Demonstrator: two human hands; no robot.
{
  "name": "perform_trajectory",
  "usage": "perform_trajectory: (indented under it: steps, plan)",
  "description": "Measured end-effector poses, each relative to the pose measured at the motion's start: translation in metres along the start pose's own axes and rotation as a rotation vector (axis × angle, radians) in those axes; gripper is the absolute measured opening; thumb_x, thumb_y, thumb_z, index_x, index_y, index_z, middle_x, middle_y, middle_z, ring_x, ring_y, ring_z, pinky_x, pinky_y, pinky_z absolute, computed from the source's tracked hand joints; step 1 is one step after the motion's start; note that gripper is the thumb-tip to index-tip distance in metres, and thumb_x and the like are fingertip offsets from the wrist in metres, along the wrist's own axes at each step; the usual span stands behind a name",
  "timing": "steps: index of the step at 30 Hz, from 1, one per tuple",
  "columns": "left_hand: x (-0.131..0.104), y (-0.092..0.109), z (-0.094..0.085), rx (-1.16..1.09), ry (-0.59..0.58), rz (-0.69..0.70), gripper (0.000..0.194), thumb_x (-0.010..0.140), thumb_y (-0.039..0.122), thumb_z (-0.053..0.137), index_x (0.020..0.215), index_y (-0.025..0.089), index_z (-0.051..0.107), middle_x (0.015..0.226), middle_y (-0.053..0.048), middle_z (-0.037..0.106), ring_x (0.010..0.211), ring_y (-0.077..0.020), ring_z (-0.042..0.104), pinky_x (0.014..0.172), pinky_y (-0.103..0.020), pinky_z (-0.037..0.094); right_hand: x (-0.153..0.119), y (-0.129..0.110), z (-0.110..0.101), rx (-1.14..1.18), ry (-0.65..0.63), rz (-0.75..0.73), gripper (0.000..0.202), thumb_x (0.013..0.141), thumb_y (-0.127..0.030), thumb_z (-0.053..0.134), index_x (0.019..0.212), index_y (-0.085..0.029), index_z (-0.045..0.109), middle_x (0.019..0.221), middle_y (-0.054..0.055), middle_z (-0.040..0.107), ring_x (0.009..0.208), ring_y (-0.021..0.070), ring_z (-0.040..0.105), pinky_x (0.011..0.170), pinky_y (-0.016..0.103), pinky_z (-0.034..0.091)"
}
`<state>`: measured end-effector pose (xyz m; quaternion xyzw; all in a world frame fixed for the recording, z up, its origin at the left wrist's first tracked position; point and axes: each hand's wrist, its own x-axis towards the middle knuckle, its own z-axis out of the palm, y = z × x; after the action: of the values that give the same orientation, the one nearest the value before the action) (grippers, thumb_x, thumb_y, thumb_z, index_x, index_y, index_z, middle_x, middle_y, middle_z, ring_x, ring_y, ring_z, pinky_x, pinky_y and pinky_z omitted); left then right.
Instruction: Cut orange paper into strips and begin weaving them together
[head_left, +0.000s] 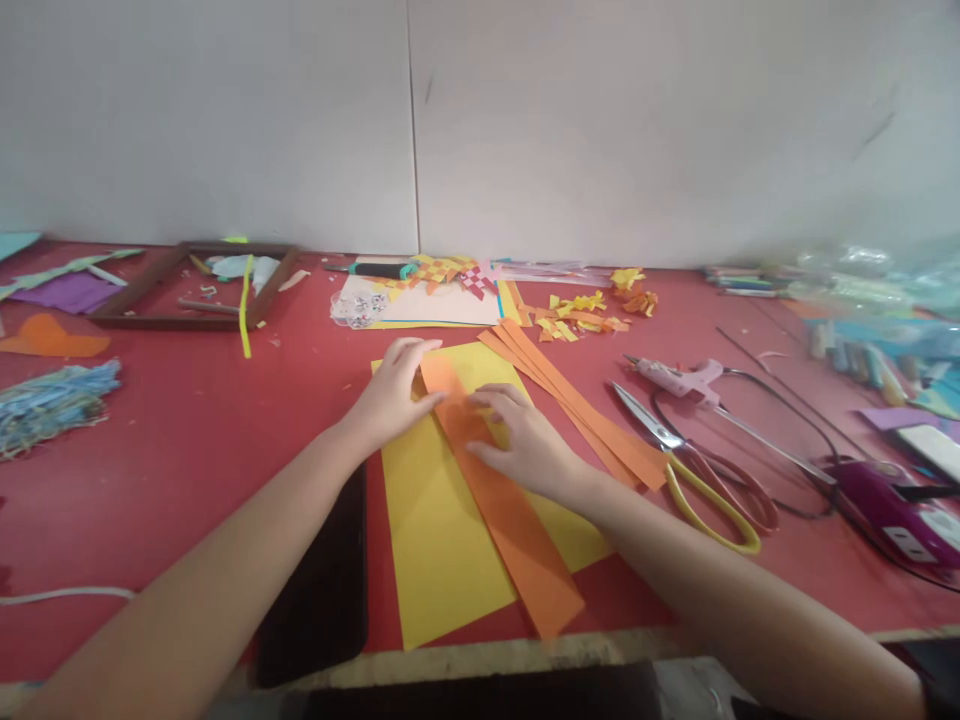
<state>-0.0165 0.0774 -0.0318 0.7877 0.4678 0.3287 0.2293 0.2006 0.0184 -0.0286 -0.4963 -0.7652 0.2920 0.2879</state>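
A yellow sheet [435,530] lies on the red table in front of me, with a long orange strip [517,520] slanting across it. My left hand [394,392] is at the strip's far end, thumb and fingers apart around its left edge. Over the strip's right edge is my right hand [521,440], slightly blurred, its thumb and fingers spread. Neither hand plainly grips the paper. Several more orange strips [585,415] lie fanned out to the right. Beside them are open scissors [675,445] with one yellow and one red handle.
A pink glue gun [686,380] and a purple power strip [892,510] with cables sit at the right. A black tablet-like object [330,580] lies by my left forearm. Paper scraps [577,315], a white sheet [427,305] and a brown frame [169,323] are farther back.
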Motion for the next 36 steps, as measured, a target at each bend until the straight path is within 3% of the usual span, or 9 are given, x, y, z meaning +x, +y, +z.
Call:
perform_trajectory:
  steps: [3,5,10,15,24,30,36]
  plan:
    - [0.001,0.007,0.002,-0.188,0.094,-0.115,0.056,0.079,0.023,0.068,0.132,0.022,0.049,0.136,-0.013,0.048,0.091,-0.0185,0.065,0.088,-0.041,0.056,-0.002,0.0,0.003,0.125,0.061,0.067,0.04,0.078,-0.023,0.068,0.117,-0.022,0.058,0.122,0.012,0.059,0.106,0.0232,0.063,0.094,0.042,0.053]
    - [0.0,0.016,0.001,-0.324,0.089,-0.205,0.056,0.079,0.021,0.068,0.13,0.022,0.048,0.133,-0.011,0.051,0.087,-0.0162,0.065,0.086,-0.039,0.056,-0.002,-0.001,0.002,0.277,0.111,0.147,0.035,0.081,-0.031,0.068,0.114,-0.022,0.058,0.115,0.01,0.062,0.098,0.0206,0.065,0.087,0.039,0.055]
    - [-0.012,0.047,0.0,-0.637,-0.244,-0.349,0.046,0.075,0.025,0.072,0.117,0.02,0.054,0.102,-0.004,0.059,0.08,-0.0156,0.064,0.072,-0.033,0.055,0.002,-0.002,-0.004,0.638,0.206,0.203,0.027,0.084,-0.045,0.067,0.097,-0.022,0.063,0.093,0.003,0.066,0.079,0.0147,0.062,0.069,0.028,0.052]
    - [-0.02,0.055,0.011,-0.604,-0.233,-0.361,0.036,0.071,0.02,0.071,0.102,0.02,0.055,0.099,-0.003,0.06,0.087,-0.0172,0.064,0.082,-0.036,0.052,0.002,0.001,-0.006,0.689,0.199,0.209,0.025,0.082,-0.045,0.07,0.08,-0.02,0.063,0.07,-0.002,0.057,0.06,0.0111,0.05,0.056,0.025,0.041]
    - [-0.019,0.052,0.013,-0.61,-0.208,-0.328,0.031,0.076,0.026,0.07,0.104,0.021,0.055,0.102,-0.003,0.059,0.087,-0.0161,0.063,0.08,-0.033,0.051,0.0,0.001,-0.007,0.684,0.195,0.22,0.018,0.077,-0.036,0.07,0.077,-0.019,0.063,0.068,-0.002,0.056,0.058,0.0103,0.046,0.056,0.025,0.038]
    - [-0.017,0.057,0.012,-0.574,-0.27,-0.282,0.016,0.079,0.031,0.07,0.081,0.018,0.06,0.079,0.0,0.062,0.074,-0.0152,0.058,0.068,-0.029,0.046,0.0,-0.004,-0.007,0.664,0.113,0.215,0.015,0.075,-0.033,0.069,0.076,-0.019,0.063,0.072,-0.001,0.061,0.061,0.0112,0.05,0.058,0.026,0.04]
    - [-0.018,0.056,0.011,-0.587,-0.304,-0.284,0.013,0.078,0.029,0.07,0.082,0.018,0.064,0.079,0.0,0.065,0.074,-0.0156,0.06,0.067,-0.028,0.046,0.0,-0.004,-0.008,0.624,0.103,0.211,0.014,0.073,-0.032,0.067,0.072,-0.019,0.061,0.069,-0.001,0.06,0.059,0.0112,0.049,0.056,0.026,0.04]
